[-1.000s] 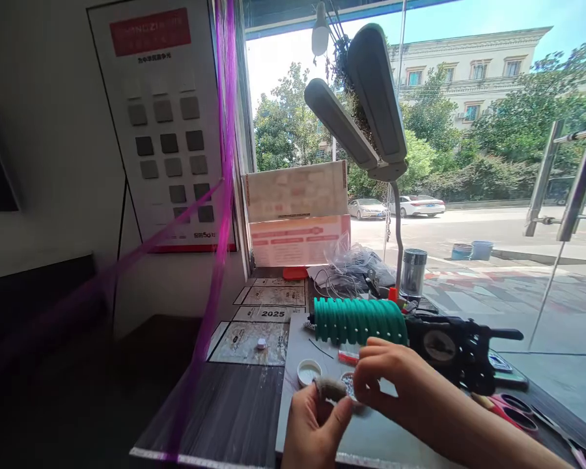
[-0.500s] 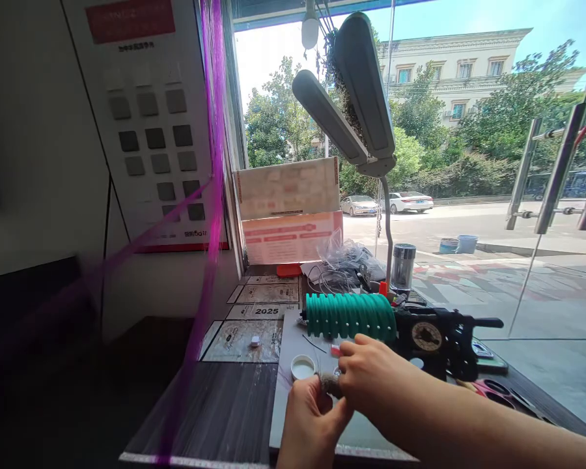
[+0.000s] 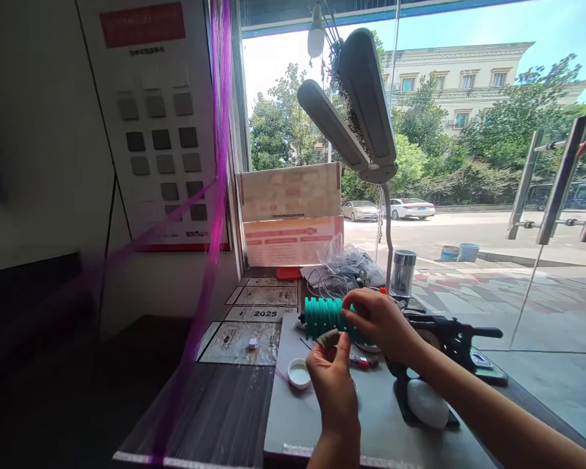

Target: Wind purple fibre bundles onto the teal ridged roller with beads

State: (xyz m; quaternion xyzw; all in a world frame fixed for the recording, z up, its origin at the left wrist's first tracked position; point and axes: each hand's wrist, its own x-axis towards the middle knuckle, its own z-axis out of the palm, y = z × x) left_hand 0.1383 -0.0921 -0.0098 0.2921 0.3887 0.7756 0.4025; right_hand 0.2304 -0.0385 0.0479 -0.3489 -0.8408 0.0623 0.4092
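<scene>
My left hand (image 3: 333, 374) is closed, with a small grey-brown fuzzy roll (image 3: 328, 339) pinched between thumb and fingers. Just behind it is a teal ridged roller (image 3: 322, 317) dotted with white pegs, mounted on a black stand. My right hand (image 3: 378, 319) lies across the roller's right part, thumb and fingertips brought together near its surface. Whatever those fingertips hold, if anything, is too small to make out. A round white lid or shallow dish (image 3: 299, 374) sits left of my left wrist. Below the roller lies a small red-and-black item (image 3: 364, 361).
A white board (image 3: 293, 423) lies under the work on the dark table (image 3: 209, 404). A rounded white object (image 3: 427, 404) rests at the black stand's base. Behind stand a desk lamp (image 3: 389, 241), a clear cup (image 3: 403, 273) and plastic bags (image 3: 351, 264). Purple strands (image 3: 209, 280) hang at left.
My right hand has moved up and away from my left hand to the teal roller. My left hand has risen slightly with the fuzzy roll, now in clearer view.
</scene>
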